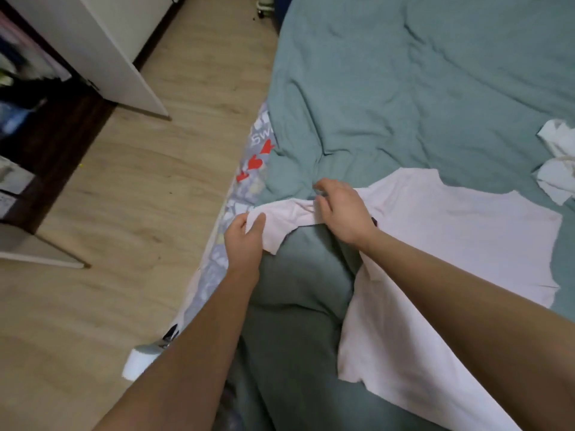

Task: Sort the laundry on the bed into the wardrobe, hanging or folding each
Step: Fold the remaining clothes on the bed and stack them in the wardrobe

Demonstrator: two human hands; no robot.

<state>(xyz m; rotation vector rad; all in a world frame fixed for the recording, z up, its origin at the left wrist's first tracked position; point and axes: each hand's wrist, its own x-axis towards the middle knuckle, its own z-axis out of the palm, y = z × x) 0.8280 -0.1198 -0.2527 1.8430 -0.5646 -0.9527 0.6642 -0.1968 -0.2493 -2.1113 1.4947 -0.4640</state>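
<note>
A pale pink T-shirt [451,244] lies spread flat on the teal duvet of the bed [404,88]. One sleeve stretches left toward the bed's edge. My left hand [244,241] pinches the end of that sleeve between thumb and fingers. My right hand [340,209] lies on the sleeve near the shoulder, fingers curled into the cloth. The wardrobe [28,88] stands open at the far left, with dark and light clothes blurred inside.
Small white garments [557,163] lie crumpled at the bed's right edge. A grey sheet with red hearts [249,169] shows along the bed's side. A white wardrobe door [118,57] juts over the wood floor [124,213]. A white object [137,362] lies by the bed.
</note>
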